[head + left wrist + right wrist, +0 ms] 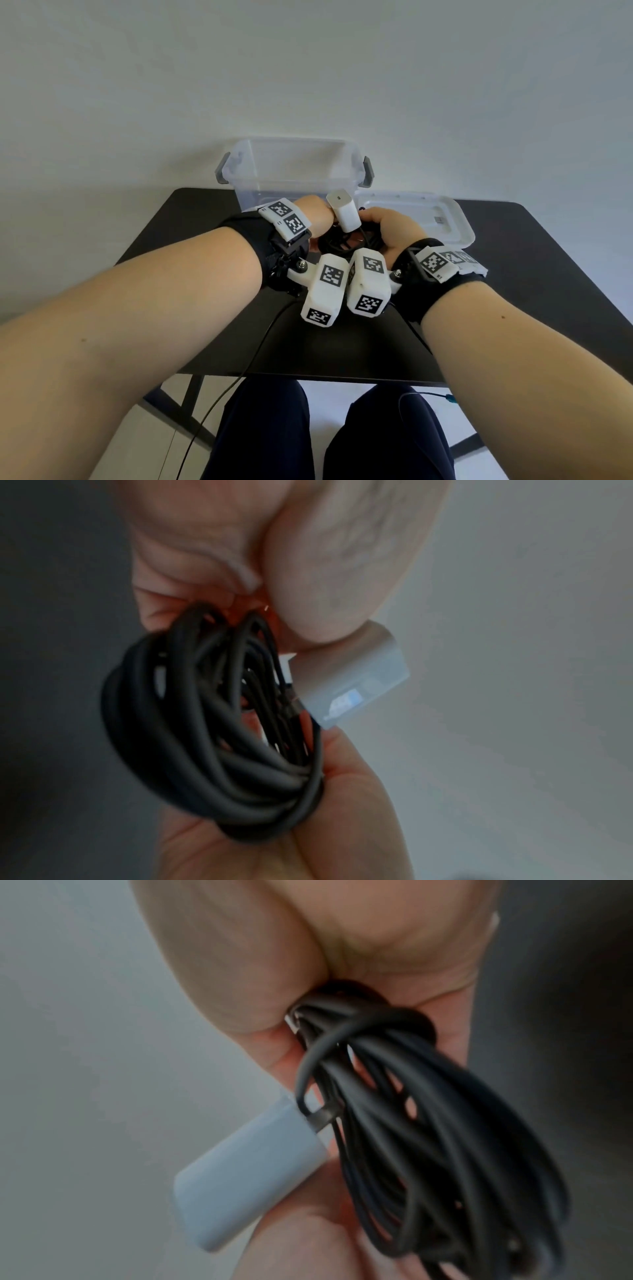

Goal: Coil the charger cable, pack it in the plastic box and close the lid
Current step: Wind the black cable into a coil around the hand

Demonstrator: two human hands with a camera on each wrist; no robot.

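Observation:
A black charger cable [342, 241] is wound into a coil and held between both hands above the table. Its white charger brick [344, 212] sticks up from the coil. My left hand [318, 221] grips the coil's left side, and the left wrist view shows thumb and fingers pinching the loops [212, 723] beside the brick [352, 680]. My right hand [387, 229] curls round the coil's right side, clamping the bundled strands [428, 1137] next to the brick [253, 1172]. The clear plastic box [294, 171] stands open just behind the hands. Its lid [418, 219] lies flat to the right.
The small black table [171, 246] stands against a pale wall. Grey latches [222, 169] flank the box. Thin wires [253, 356] from the wrist cameras hang over the table's front edge, above my legs in dark trousers [260, 435].

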